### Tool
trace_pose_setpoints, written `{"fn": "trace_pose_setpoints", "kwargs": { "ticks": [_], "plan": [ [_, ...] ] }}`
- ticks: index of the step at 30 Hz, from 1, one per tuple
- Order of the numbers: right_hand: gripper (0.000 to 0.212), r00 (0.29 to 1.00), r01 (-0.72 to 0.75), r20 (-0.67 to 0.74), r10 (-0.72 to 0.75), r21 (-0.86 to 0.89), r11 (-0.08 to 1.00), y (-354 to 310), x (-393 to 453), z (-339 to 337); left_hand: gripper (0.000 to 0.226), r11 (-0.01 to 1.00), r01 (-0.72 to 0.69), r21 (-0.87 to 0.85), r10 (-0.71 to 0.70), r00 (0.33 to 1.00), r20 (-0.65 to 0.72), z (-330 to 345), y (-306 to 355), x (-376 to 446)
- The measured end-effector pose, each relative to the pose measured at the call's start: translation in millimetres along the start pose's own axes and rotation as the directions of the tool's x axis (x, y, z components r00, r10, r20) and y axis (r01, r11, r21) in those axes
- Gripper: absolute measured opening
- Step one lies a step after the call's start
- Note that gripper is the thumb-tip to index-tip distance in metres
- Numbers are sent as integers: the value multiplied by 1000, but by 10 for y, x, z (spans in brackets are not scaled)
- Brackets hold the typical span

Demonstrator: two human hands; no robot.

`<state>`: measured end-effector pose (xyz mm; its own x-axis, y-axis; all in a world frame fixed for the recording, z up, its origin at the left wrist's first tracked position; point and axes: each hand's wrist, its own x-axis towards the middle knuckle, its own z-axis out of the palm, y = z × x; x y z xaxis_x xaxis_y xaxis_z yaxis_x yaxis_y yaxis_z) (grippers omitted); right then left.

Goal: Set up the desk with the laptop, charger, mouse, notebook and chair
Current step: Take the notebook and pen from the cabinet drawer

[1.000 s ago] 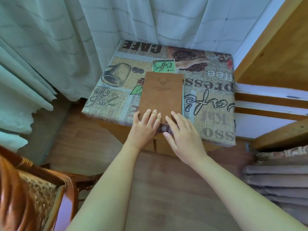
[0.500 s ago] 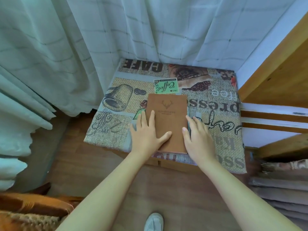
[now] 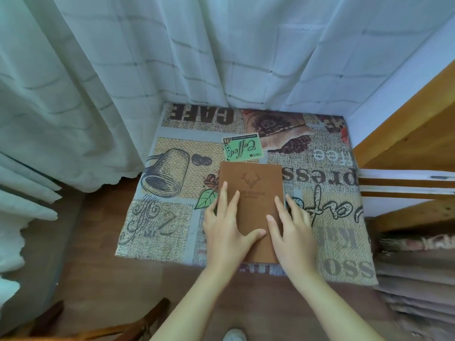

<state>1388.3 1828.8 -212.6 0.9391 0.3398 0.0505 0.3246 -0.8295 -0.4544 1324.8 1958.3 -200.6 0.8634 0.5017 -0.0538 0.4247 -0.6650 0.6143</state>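
White curtains hang behind a small table (image 3: 172, 225) with a coffee-print cloth. My brown notebook (image 3: 251, 205) lies flat, long way pointing away from me. Both hands rest open on it — left hand (image 3: 225, 232), right hand (image 3: 291, 233) — equally near.

The near half of the notebook (image 3: 253, 193) lay under the left hand (image 3: 227, 232) and right hand (image 3: 293, 232), so its lower corners could not be seen. The small lettering beneath its embossed stag was too faint to read. The printed cloth (image 3: 172, 217) hid whatever it covered. A shoe (image 3: 234, 335) was cut off by the bottom edge, as was a chair (image 3: 118, 328) at lower left. The folded stack (image 3: 413, 279) ran off the right edge.
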Motion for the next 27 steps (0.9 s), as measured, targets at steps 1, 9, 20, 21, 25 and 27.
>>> {"fn": "trace_pose_setpoints", "kwargs": {
  "ticks": [1,9,20,21,25,27],
  "plan": [
    [46,1000,-10,-7,10,13,1000,1,10,-7,105,1000,5,-25,-6,1000,-2,1,-7,22],
    [28,987,-127,-55,153,329,936,6,91,17,90,972,-28,-234,42,997,59,-72,-44,163],
    [22,897,-423,223,383,687,590,106,326,-249,84,938,-27,-347,54,996,69,-131,-134,168],
    [20,898,-421,218,382,681,599,127,329,-268,83,933,-28,-360,57,996,71,-138,-131,165],
    [22,951,-292,77,299,539,790,227,280,-308,77,919,-29,-394,71,993,92,-180,-117,149],
    [35,969,-237,49,243,468,851,270,245,-329,76,916,-31,-401,75,992,97,-200,-111,142]
  ]
}}
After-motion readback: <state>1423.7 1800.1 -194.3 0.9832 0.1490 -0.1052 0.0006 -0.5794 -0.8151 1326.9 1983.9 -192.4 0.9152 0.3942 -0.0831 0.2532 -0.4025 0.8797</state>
